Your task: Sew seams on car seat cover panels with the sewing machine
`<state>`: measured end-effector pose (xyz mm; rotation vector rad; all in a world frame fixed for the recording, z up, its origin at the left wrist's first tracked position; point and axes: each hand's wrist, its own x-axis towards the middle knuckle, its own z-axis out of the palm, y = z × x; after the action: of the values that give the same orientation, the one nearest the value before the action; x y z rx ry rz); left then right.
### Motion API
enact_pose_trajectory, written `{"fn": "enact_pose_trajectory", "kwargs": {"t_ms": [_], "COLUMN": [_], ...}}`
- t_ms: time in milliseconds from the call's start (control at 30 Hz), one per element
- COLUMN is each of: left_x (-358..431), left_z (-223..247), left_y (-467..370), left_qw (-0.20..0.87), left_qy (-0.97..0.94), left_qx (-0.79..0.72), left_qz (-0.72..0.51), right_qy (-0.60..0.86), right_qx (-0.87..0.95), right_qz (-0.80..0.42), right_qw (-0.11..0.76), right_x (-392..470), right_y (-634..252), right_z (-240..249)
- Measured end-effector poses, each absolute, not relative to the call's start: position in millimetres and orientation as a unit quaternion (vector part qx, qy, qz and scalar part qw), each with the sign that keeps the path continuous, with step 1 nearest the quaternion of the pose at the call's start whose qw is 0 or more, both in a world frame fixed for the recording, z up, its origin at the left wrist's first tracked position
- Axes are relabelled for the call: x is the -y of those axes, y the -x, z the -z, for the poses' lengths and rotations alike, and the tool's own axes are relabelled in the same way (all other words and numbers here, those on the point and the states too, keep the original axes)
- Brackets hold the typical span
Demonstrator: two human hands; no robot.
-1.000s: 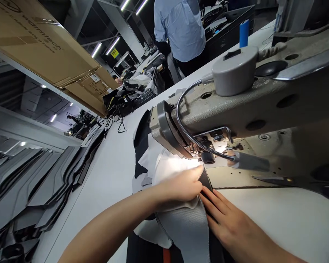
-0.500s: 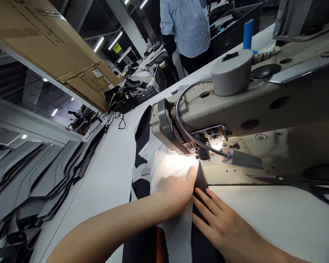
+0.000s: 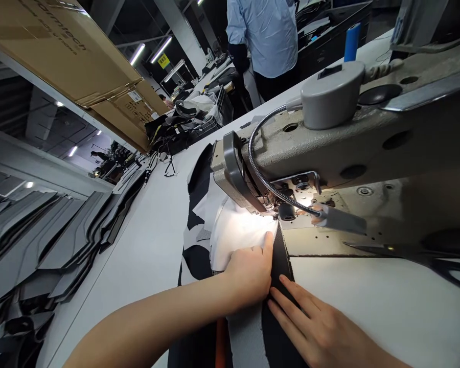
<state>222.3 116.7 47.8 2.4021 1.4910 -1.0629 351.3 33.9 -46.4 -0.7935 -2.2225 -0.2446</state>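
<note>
My left hand (image 3: 249, 271) lies flat on a white fabric piece (image 3: 233, 232), pressing it down just before the needle area of a grey sewing machine (image 3: 329, 148). My right hand (image 3: 314, 329) rests with fingers spread on a black fabric strip (image 3: 279, 255) beside it, touching the left hand. Both pieces run under the machine head, lit by a small lamp on a flexible neck (image 3: 337, 220). Grey fabric (image 3: 245, 337) hangs toward me below the hands.
Stacks of grey cut panels (image 3: 49, 250) lie at the left of the white table (image 3: 153, 240). Cardboard boxes (image 3: 61, 51) sit on a shelf above. A person in a light blue shirt (image 3: 264, 36) stands beyond the machine. Scissors (image 3: 437, 255) lie at the right.
The fabric has fed further away under the machine head. Both hands have slid toward me and slightly left along the seam, still flat on the pieces.
</note>
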Motion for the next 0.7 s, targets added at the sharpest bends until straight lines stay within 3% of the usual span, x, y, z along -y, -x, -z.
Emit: {"fn": "enact_pose_trajectory", "kwargs": {"t_ms": [67, 200, 300, 500, 700], "left_x": [-119, -134, -147, -165, -153], "left_z": [-49, -65, -72, -64, -57], "left_y": [-220, -218, -223, -230, -235], "left_qw": [0.074, 0.233, 0.285, 0.233, 0.105], "left_qy": [-0.798, -0.801, -0.793, -0.795, -0.816], "left_qx": [-0.492, -0.483, -0.477, -0.489, -0.484], "left_qz": [0.34, 0.267, 0.251, 0.273, 0.3], "right_qy": [0.323, 0.321, 0.327, 0.352, 0.359], "right_qx": [0.863, 0.863, 0.864, 0.856, 0.861], "right_qz": [0.087, 0.088, 0.084, 0.074, 0.093], "right_qw": [0.378, 0.38, 0.373, 0.372, 0.347], "right_x": [-32, -34, -37, -48, -64], "right_y": [-351, -351, -348, -337, -335], "right_z": [47, 47, 50, 59, 58]}}
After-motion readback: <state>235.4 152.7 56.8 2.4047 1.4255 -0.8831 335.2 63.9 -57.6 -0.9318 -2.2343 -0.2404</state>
